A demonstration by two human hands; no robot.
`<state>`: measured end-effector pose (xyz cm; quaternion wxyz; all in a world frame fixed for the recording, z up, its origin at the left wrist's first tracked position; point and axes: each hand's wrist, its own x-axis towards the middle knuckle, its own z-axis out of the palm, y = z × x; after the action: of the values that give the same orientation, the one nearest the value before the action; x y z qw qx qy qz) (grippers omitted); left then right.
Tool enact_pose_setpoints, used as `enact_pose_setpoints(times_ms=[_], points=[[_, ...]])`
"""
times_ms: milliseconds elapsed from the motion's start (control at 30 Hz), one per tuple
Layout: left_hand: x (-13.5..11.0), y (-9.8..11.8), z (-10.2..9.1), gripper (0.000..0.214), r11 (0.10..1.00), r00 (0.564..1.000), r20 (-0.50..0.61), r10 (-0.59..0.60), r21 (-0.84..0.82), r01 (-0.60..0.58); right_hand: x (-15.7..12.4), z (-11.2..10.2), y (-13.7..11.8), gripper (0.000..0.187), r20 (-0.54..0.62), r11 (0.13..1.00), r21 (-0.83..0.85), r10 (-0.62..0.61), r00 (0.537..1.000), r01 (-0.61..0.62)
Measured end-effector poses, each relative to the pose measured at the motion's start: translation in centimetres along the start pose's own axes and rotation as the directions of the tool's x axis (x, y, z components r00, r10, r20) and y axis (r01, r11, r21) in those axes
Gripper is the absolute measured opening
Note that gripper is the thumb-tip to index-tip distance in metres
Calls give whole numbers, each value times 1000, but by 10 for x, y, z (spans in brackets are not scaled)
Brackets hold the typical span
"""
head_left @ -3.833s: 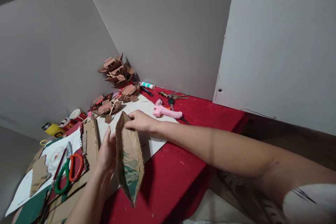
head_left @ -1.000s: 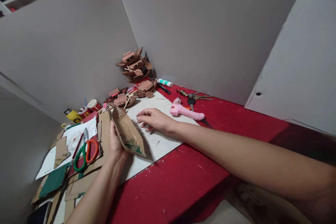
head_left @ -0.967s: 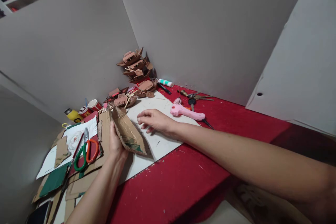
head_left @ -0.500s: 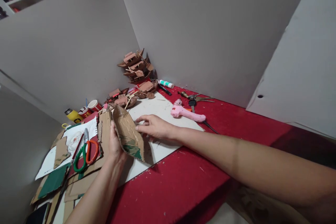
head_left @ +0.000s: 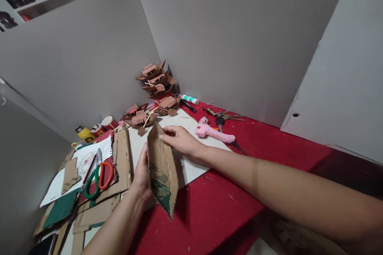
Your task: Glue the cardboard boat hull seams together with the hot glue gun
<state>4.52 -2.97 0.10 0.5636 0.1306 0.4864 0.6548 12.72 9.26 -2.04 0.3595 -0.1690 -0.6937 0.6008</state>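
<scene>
A cardboard boat hull [head_left: 161, 163], pointed at both ends and partly green inside, is held above the front edge of the white sheet [head_left: 193, 173]. My left hand [head_left: 141, 175] supports it from the left, with fingers partly hidden behind its wall. My right hand [head_left: 181, 141] grips the far right wall, thumb inside the hull and fingers outside. Beyond the hands lies a pink hot glue gun [head_left: 214, 132] with its cord trailing right. Finished cardboard boats [head_left: 140, 118] stand behind the hull, several more stacked in the corner.
Green-and-orange-handled scissors [head_left: 98, 177] lie on cardboard pieces [head_left: 121, 165] at left. A yellow bottle [head_left: 84, 133] and paper cups [head_left: 109, 122] stand behind them. Pliers [head_left: 231, 116], a glue tube [head_left: 190, 99] and a black cutter [head_left: 188, 106] rest on the red table [head_left: 269, 139] near the wall.
The hull has shifted right and nearer to me, its near tip now over the red table. My right hand has gone from beside the wall to gripping it.
</scene>
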Motion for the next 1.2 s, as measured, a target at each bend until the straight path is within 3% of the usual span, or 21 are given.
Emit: enact_pose_setpoints(times_ms=[200, 433, 567, 633, 833, 1033, 1200], points=[[1, -11, -1, 47, 999, 998, 48, 44, 14, -45, 1, -2, 6, 18, -26, 999, 8, 42, 999, -42], [17, -8, -20, 39, 978, 985, 25, 169, 123, -171, 4, -6, 7, 19, -27, 994, -99, 36, 999, -38], [18, 0, -24, 35, 908, 929, -27, 368, 226, -353, -1, -3, 7, 21, 65, 971, -238, 6, 998, 10], [17, 1, -23, 35, 881, 909, -38, 414, 268, -390, -4, 0, 7, 19, 110, 955, -288, -40, 993, 70], [12, -4, -14, 23, 809, 852, -4, 523, 314, -496, -13, 6, 2, 10, 57, 898, -436, -47, 997, 67], [10, -5, -13, 12, 741, 813, -7, 583, 414, -528, -16, 9, -3, 6, 81, 901, -421, -83, 993, 110], [13, -5, -20, 12, 645, 761, 23, 648, 516, -564, -19, 10, -5, 16, 79, 917, -386, -81, 994, 105]])
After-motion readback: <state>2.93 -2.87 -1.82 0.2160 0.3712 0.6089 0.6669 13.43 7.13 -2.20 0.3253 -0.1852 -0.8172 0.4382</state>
